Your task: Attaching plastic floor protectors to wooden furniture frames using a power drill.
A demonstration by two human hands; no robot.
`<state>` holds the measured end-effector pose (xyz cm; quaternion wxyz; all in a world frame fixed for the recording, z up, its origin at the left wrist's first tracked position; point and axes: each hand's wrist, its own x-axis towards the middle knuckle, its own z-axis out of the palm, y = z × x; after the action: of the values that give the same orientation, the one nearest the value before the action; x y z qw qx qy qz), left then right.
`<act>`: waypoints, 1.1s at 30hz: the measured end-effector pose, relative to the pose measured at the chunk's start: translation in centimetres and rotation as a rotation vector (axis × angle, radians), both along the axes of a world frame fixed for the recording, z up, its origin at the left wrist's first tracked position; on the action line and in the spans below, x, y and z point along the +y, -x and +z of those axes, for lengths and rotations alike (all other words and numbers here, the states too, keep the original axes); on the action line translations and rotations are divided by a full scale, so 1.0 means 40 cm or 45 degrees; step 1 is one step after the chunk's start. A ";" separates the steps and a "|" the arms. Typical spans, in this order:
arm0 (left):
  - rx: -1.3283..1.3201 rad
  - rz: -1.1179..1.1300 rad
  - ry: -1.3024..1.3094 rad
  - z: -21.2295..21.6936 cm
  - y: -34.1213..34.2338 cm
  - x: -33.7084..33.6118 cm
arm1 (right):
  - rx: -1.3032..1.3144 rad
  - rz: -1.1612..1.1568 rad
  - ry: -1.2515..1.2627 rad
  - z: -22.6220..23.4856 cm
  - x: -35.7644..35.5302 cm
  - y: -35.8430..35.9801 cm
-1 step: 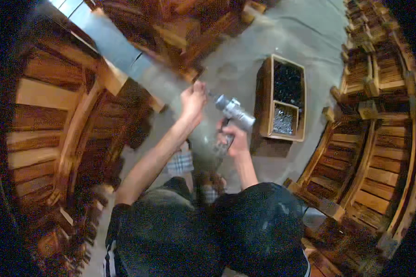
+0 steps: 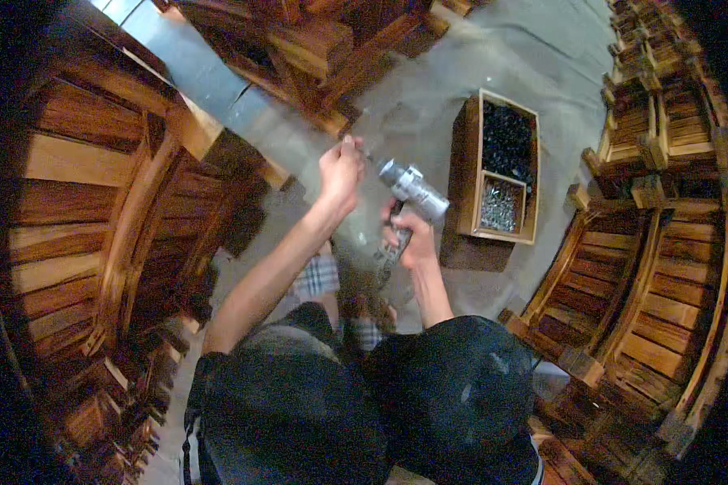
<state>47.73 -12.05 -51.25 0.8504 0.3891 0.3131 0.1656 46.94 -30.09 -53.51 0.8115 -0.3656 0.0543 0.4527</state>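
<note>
My right hand is wrapped around the grip of a silver-grey power drill. A thin bit extends from the drill's nose toward my left hand. The left fingers are pinched together close to the bit's tip, near the end of a wooden piece. Whatever sits between those fingers is too small to make out. To the right of the drill, a wooden box stands on the floor. Its larger compartment holds small black pieces, and the smaller one holds silver hardware.
Slatted wooden furniture frames rise on the left, and more slatted frames line the right. Another wooden structure stands ahead. Grey floor shows between them. My knees in dark cloth fill the lower middle.
The view has shifted slightly and become sharper. Both hands keep nearly the same pose, and the drill is still in my right hand.
</note>
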 end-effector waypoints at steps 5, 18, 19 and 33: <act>-0.016 0.055 0.530 -0.057 0.040 0.008 | 0.095 -0.027 -0.062 -0.034 -0.019 -0.008; 0.054 -0.368 0.263 -0.160 0.087 0.146 | 0.028 -0.017 0.048 -0.008 -0.036 -0.024; 0.173 -0.338 0.299 -0.152 0.078 0.146 | 0.030 -0.026 0.045 -0.009 -0.033 -0.025; 0.291 -0.519 0.338 -0.141 0.050 0.179 | 0.008 -0.020 0.032 -0.003 -0.044 -0.023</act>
<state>45.73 -4.88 -56.88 0.8689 0.3454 0.3411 -0.0965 47.88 -31.85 -53.62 0.8102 -0.3740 0.0655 0.4465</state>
